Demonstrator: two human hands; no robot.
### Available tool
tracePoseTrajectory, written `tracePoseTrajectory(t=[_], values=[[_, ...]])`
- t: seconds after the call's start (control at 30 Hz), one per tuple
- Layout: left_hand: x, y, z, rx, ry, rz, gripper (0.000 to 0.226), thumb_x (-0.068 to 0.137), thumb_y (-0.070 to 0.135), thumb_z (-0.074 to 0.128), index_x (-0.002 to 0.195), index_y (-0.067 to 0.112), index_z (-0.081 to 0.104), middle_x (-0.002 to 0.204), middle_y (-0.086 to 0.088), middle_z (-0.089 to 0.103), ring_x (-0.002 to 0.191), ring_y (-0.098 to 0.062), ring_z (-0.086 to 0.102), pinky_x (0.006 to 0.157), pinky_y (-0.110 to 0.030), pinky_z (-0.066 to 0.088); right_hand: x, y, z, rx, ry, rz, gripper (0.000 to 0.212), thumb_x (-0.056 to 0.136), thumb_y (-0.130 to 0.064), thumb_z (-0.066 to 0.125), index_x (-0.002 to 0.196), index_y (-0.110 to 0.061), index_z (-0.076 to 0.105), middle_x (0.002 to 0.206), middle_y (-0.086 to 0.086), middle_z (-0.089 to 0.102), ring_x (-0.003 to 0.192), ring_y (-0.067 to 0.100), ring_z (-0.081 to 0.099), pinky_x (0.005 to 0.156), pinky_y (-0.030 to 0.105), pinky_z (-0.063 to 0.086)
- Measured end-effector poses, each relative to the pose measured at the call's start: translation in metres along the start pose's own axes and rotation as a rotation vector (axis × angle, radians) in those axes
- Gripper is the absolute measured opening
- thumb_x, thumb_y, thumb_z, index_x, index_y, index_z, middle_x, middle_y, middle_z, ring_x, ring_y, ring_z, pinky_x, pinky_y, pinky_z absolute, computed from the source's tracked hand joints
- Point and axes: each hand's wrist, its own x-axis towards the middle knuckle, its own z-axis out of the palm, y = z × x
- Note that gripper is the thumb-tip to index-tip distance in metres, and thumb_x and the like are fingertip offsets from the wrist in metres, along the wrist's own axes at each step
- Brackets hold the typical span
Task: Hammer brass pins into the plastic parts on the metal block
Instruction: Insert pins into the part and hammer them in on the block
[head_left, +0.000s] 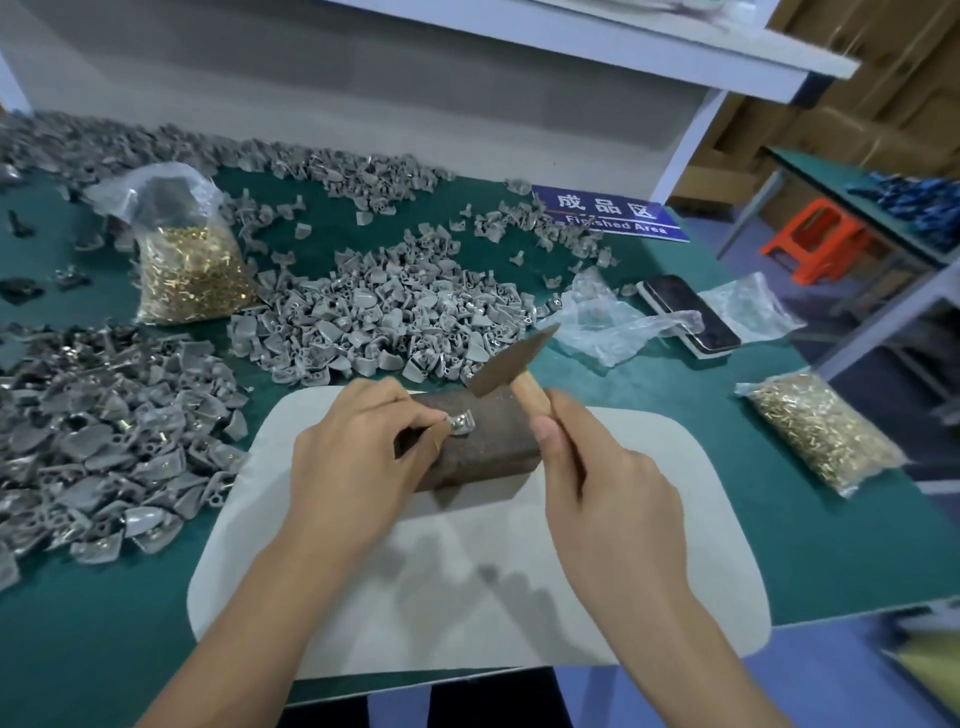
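Note:
A rusty brown metal block (483, 441) lies on a white mat (649, 545) at the table's near edge. On the block's top sits a small grey plastic part (461, 422), pinched in place by the fingertips of my left hand (358, 457). My right hand (608, 483) grips the wooden handle of a small hammer (511, 364). Its dark head hangs tilted just above the block, up and right of the part. Whether a brass pin stands in the part I cannot make out.
Piles of grey plastic parts (384, 317) cover the green table behind and to the left (104, 441). Bags of brass pins stand at the back left (189, 270) and lie at the right (826, 431). A phone (685, 312), crumpled plastic bags (608, 322) and a blue sign (608, 213) lie beyond.

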Motion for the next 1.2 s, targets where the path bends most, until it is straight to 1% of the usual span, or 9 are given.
tracePoseTrajectory(t=[0.13,0.23,0.33,0.57,0.67,0.8,1.0,1.13,1.2], values=[[0.001,0.002,0.001,0.005,0.008,-0.004,0.005,0.085,0.039,0.077,0.083,0.04,0.073,0.082,0.019,0.056,0.088,-0.002,0.049,0.052,-0.02,0.027,0.002,0.002,-0.002,-0.048,-0.118,0.003,0.047,0.098,-0.062,0.02,0.128,-0.044,0.051,0.079,-0.001,0.07,0.077,0.034,0.064,0.061,0.043,0.049],[0.001,0.002,0.001,-0.003,0.006,-0.001,0.005,0.086,0.041,0.076,0.083,0.039,0.073,0.083,0.019,0.055,0.088,0.0,0.046,0.053,-0.018,0.023,0.004,0.005,-0.003,0.053,0.008,0.023,0.049,0.098,-0.062,0.023,0.13,-0.043,0.054,0.074,-0.004,0.069,0.07,0.032,0.062,0.057,0.041,0.048],[0.001,0.003,0.001,-0.007,0.012,-0.002,0.005,0.086,0.041,0.076,0.083,0.039,0.072,0.082,0.02,0.055,0.087,-0.002,0.048,0.053,-0.019,0.025,0.003,0.002,-0.001,-0.01,-0.107,-0.009,0.055,0.093,-0.068,0.015,0.131,-0.047,0.05,0.08,-0.002,0.07,0.076,0.033,0.063,0.059,0.04,0.046],[0.001,0.0,0.001,-0.029,0.007,-0.003,0.008,0.086,0.04,0.077,0.081,0.041,0.071,0.083,0.02,0.056,0.087,-0.002,0.047,0.051,-0.023,0.028,-0.004,-0.003,0.003,-0.061,-0.096,-0.012,0.055,0.097,-0.062,0.017,0.134,-0.044,0.054,0.075,-0.001,0.069,0.072,0.034,0.064,0.057,0.04,0.045],[0.002,0.001,0.001,-0.039,0.002,0.005,0.009,0.086,0.04,0.077,0.081,0.042,0.07,0.083,0.02,0.057,0.087,-0.002,0.047,0.052,-0.022,0.027,-0.006,0.0,0.001,0.015,0.036,0.009,0.051,0.099,-0.06,0.022,0.13,-0.041,0.058,0.068,-0.004,0.066,0.065,0.034,0.062,0.052,0.039,0.043],[0.002,0.001,0.002,-0.035,0.006,-0.003,0.009,0.086,0.039,0.077,0.081,0.041,0.071,0.083,0.019,0.056,0.087,-0.003,0.047,0.052,-0.023,0.029,-0.003,0.001,0.003,-0.089,-0.085,-0.006,0.049,0.1,-0.059,0.022,0.133,-0.043,0.054,0.076,-0.002,0.07,0.072,0.034,0.064,0.056,0.039,0.041],[0.003,0.003,0.002,-0.028,0.004,-0.001,0.008,0.086,0.04,0.077,0.08,0.04,0.071,0.082,0.018,0.056,0.086,-0.004,0.046,0.052,-0.022,0.026,-0.002,0.004,0.002,0.003,-0.071,-0.03,0.054,0.098,-0.062,0.022,0.133,-0.042,0.057,0.074,0.0,0.069,0.069,0.034,0.062,0.055,0.042,0.047],[0.002,0.002,0.001,-0.035,0.003,-0.008,0.007,0.087,0.041,0.075,0.082,0.04,0.072,0.083,0.019,0.056,0.086,-0.003,0.045,0.054,-0.021,0.024,-0.002,0.009,0.0,0.12,0.092,-0.036,0.045,0.106,-0.054,0.03,0.134,-0.035,0.059,0.075,-0.002,0.07,0.062,0.03,0.058,0.051,0.04,0.044],[0.002,0.001,0.002,-0.026,0.007,-0.008,0.005,0.087,0.043,0.074,0.083,0.041,0.072,0.083,0.019,0.056,0.086,-0.003,0.045,0.054,-0.021,0.023,0.0,0.006,-0.001,0.068,0.007,-0.045,0.045,0.104,-0.058,0.025,0.132,-0.04,0.056,0.075,-0.001,0.069,0.065,0.033,0.06,0.054,0.042,0.048]])
